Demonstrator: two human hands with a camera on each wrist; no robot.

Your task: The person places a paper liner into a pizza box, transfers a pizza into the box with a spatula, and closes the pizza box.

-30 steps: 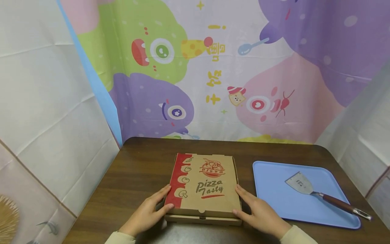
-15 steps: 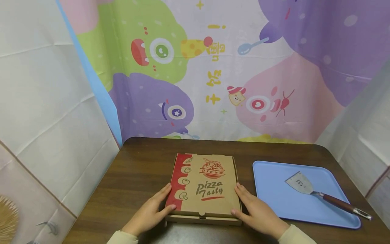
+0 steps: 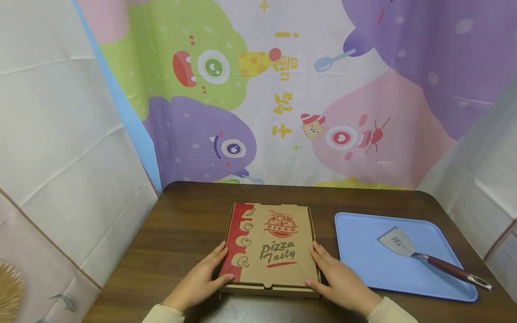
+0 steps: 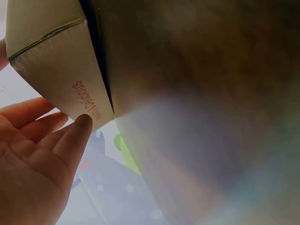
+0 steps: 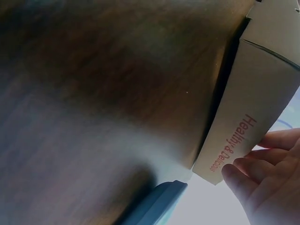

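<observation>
A brown cardboard pizza box with a red strip and "Pizza Tasty" print lies flat at the middle of the table, lid down. My left hand lies along its left side, thumb over the lid's near-left corner. Fairly straight fingers touch the printed side wall in the left wrist view. On the opposite side, my right hand mirrors it, its thumb on the lid near the front corner. In the right wrist view, its fingertips rest against the side wall. The inside of the box is hidden.
Right of the box lies a blue tray. A spatula with a wide metal blade and dark wooden handle rests on it, handle reaching over the tray's right edge. Behind the wooden table hangs a cartoon-printed cloth.
The lid's front edge has come down a little toward the base, and both thumbs have moved slightly with it. The tray and spatula have stayed put.
</observation>
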